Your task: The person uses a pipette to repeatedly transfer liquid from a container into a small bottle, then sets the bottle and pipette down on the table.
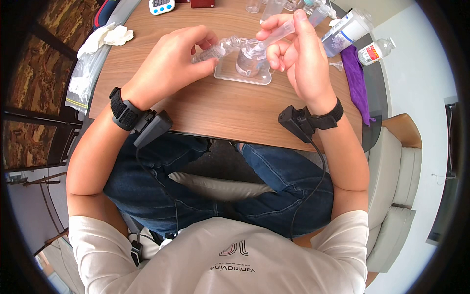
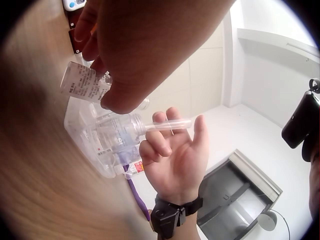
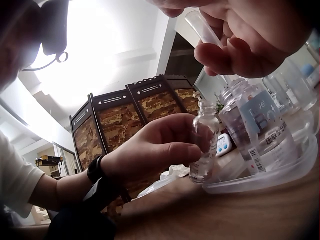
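Observation:
My left hand (image 1: 164, 59) grips a small clear bottle (image 1: 213, 53) with a printed label (image 2: 82, 82). In the right wrist view this bottle (image 3: 204, 142) stands nearly upright beside the tray. My right hand (image 1: 306, 63) pinches a slim clear plastic tube (image 1: 281, 33) between thumb and fingers. The tube slants down to the open mouth of a wider clear jar (image 1: 247, 63), which holds clear liquid and has a blue and white label (image 3: 262, 117). Under the jar lies a shallow clear plastic tray (image 1: 245, 79) on the wooden table (image 1: 196, 105).
At the back right stand a large labelled bottle (image 1: 345, 34), a smaller bottle with a red label (image 1: 376, 52) and several clear containers (image 1: 273, 10). A purple cloth (image 1: 356, 83) hangs over the right edge. White crumpled gloves (image 1: 115, 35) and a timer (image 1: 161, 6) lie at the back left.

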Tool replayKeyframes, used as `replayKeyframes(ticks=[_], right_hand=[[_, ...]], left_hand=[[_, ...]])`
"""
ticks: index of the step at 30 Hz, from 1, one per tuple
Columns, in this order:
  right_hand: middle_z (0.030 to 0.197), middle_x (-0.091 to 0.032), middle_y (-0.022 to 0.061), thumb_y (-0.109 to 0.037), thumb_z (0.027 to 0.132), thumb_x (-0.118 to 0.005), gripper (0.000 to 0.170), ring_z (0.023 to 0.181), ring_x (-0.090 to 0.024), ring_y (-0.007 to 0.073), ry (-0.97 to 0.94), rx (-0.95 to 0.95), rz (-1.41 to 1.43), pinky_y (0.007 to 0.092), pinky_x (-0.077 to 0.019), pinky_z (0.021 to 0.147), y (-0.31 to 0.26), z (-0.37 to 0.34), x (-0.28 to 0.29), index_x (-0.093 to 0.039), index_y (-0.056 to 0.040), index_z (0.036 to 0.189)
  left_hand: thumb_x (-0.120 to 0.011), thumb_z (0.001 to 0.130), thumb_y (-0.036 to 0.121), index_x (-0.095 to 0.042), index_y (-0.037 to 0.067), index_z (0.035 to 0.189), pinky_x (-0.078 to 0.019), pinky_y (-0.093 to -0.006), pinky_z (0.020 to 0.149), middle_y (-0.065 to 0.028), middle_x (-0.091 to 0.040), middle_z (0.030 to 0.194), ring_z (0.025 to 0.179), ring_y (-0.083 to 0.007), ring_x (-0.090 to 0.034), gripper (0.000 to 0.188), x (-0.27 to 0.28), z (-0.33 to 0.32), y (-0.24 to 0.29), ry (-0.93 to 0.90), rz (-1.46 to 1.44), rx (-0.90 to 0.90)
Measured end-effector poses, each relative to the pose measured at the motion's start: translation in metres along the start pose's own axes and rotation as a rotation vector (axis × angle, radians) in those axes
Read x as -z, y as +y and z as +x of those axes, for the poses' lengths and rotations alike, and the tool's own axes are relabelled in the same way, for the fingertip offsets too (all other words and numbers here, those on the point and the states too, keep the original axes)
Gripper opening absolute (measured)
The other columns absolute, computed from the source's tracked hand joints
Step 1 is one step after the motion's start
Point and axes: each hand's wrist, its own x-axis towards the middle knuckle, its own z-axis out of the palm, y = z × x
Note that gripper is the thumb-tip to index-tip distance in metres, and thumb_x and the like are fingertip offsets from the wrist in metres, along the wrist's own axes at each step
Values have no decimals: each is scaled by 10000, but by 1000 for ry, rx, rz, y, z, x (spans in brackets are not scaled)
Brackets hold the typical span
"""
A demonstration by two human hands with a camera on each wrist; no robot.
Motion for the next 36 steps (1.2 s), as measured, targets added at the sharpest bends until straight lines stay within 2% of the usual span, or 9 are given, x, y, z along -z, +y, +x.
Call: replayKeyframes(ticks=[6, 9, 11, 12, 13, 15, 20, 22, 36], right_hand=[[957, -688, 100, -378, 1110, -340, 467, 597, -523, 76, -26, 26, 16, 214, -387, 543, 2, 2, 4, -628, -11, 1096], [955, -687, 128, -322, 1102, -331, 429, 582, -493, 93, -28, 98, 59, 218, -381, 541, -3, 1, 10, -615, -6, 1048], [954, -683, 157, -303, 1103, -325, 418, 571, -476, 102, 24, 245, 124, 221, -375, 534, -20, -1, 16, -595, -1, 997], [1015, -670, 159, -354, 1111, -318, 454, 624, -486, 134, -49, 222, 116, 249, -390, 576, -34, -1, 24, -585, 3, 1025], [1015, -670, 159, -354, 1111, -318, 454, 624, -486, 134, -50, 221, 115, 249, -390, 576, -41, -1, 20, -585, 3, 1025], [809, -630, 176, -366, 1060, -301, 456, 515, -439, 142, 174, 310, 243, 231, -355, 455, -51, -5, 12, -543, -25, 879], [847, -643, 194, -354, 1062, -305, 453, 560, -470, 147, 148, 340, 328, 237, -374, 480, -50, -9, -2, -552, -12, 894], [856, -649, 197, -355, 1064, -303, 457, 562, -475, 149, 163, 238, 327, 243, -383, 487, -53, -11, -6, -556, -11, 899], [876, -664, 200, -393, 1091, -282, 528, 569, -497, 149, 117, 321, 284, 241, -392, 483, -50, -9, 5, -583, 0, 908]], left_hand=[[-745, 843, 170, -668, -4, 1091, -522, -361, 802, -118, -701, 977, 845, -248, -613, 312, -1, 0, 2, -10, -4, 10], [-741, 845, 169, -669, -4, 1095, -522, -366, 804, -119, -701, 976, 847, -252, -614, 313, -2, 0, 3, -11, -3, -5], [-739, 846, 168, -670, -4, 1097, -522, -368, 806, -120, -701, 975, 851, -254, -616, 312, -2, 0, 2, -7, -1, -8], [-739, 847, 168, -672, -2, 1102, -521, -367, 808, -122, -701, 976, 856, -256, -620, 314, -3, 0, 2, 1, -3, -17], [-740, 848, 168, -673, -1, 1108, -520, -366, 809, -123, -701, 977, 861, -257, -623, 317, -4, 0, 1, 9, -6, -27], [-741, 849, 167, -674, 1, 1114, -520, -363, 809, -124, -703, 984, 872, -257, -631, 320, -4, 1, 4, 1, -12, -21], [-747, 853, 170, -674, 7, 1128, -520, -356, 803, -126, -709, 1001, 896, -258, -649, 328, -3, 3, 7, -10, -18, -33], [-749, 856, 173, -677, 11, 1127, -521, -357, 798, -125, -713, 1005, 902, -260, -656, 324, -2, 2, 8, -4, -15, -35], [-749, 858, 178, -680, 15, 1112, -523, -360, 797, -122, -710, 993, 891, -262, -650, 309, -2, 1, 5, 6, 5, -51]])
